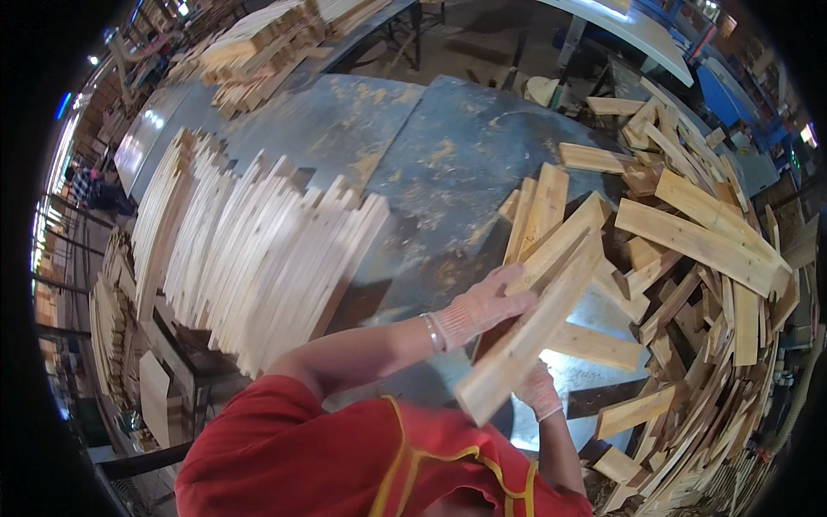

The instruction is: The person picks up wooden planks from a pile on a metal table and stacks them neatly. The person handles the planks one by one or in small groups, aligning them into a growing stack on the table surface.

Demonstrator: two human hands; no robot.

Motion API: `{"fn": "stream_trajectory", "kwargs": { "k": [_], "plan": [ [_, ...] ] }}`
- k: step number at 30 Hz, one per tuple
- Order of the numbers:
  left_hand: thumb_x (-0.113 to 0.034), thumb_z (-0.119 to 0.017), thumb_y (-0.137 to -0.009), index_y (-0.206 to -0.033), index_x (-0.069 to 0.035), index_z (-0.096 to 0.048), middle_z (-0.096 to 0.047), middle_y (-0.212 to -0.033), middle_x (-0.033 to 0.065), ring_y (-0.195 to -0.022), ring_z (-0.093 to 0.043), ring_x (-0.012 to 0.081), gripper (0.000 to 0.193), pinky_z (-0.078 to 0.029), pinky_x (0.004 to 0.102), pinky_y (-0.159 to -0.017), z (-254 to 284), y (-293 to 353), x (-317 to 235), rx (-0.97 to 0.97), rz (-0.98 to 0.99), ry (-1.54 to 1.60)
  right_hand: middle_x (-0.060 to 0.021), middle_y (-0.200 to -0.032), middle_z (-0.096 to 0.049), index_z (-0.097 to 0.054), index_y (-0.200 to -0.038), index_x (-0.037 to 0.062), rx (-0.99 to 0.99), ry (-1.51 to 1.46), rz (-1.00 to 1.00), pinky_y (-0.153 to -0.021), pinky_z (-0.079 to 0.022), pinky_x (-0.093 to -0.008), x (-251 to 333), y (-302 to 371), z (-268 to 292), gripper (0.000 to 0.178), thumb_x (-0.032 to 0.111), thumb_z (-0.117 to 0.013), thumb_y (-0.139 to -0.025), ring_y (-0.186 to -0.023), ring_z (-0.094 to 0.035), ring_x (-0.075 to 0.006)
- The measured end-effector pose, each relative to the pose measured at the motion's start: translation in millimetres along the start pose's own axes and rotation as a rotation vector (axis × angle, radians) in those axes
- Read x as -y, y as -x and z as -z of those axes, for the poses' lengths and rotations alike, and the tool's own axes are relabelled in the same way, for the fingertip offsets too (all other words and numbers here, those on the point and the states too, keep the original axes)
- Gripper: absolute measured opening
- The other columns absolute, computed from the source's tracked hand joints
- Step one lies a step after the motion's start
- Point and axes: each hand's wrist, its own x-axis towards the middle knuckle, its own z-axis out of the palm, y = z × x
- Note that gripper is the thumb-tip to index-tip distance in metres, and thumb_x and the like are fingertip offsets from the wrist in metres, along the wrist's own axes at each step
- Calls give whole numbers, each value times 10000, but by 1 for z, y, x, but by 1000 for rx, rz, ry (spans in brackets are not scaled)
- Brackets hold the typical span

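Observation:
Both my hands wear pale pink knit work gloves. A light wooden board slants across in front of me, its near end close to my red shirt. My left hand grips it from the left, the thumb lying along its side. My right hand holds the same board from the right and below; the board hides part of those fingers. Just beyond, a second board lies alongside it near my left fingertips; whether I touch it I cannot tell. Further boards rest on the metal table.
On the left, a long row of pale strips stands packed side by side. A big jumbled heap of boards fills the right side. More stacked lumber sits at the far left. Sawdust patches mark the tabletop. Another person is at the far left edge.

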Motion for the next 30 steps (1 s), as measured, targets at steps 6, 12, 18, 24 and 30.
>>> {"fn": "stream_trajectory", "kwargs": {
  "k": [6,12,18,24,30],
  "plan": [
    [-430,-806,-871,-1388,-46,-560,-644,-1052,89,-965,-656,219,689,-533,357,-854,74,123,55,114,345,-143,-220,-1385,-661,-693,-1350,115,286,399,-190,-1090,-510,-437,62,-22,-91,542,396,-707,-886,-1273,-634,-382],
    [-404,-748,-804,-1322,-85,-651,-689,-1211,189,-1112,-688,356,616,-548,444,-964,90,160,79,159,4,-964,-254,-1266,-708,-673,-1350,90,56,-8,97,-1057,-522,-457,-36,-35,-195,567,418,-710,-890,-1241,-639,-411],
    [-212,-621,-924,-1318,-108,-612,-690,-1225,177,-1152,-661,353,407,-570,463,-902,124,155,133,-19,-387,-1406,-253,-1397,-631,-626,-1358,48,389,415,-20,-1083,-490,-461,136,-30,-151,585,353,-720,-868,-1283,-601,-438],
    [-260,-624,-984,-1305,-43,-616,-699,-1120,226,-1040,-707,324,388,-564,426,-902,123,198,98,181,-62,-688,-208,-1369,-631,-619,-1374,-8,672,-61,318,-1080,-495,-391,168,-13,-42,526,292,-687,-948,-1276,-615,-300],
    [-117,-676,-980,-1448,-31,-589,-726,-1195,70,-1075,-656,135,483,-522,303,-968,150,294,60,-170,339,115,-201,-1395,-636,-547,-1485,-35,-122,-664,151,-1094,-504,-363,135,-78,86,631,328,-699,-992,-1261,-631,-223]
  ]
}}
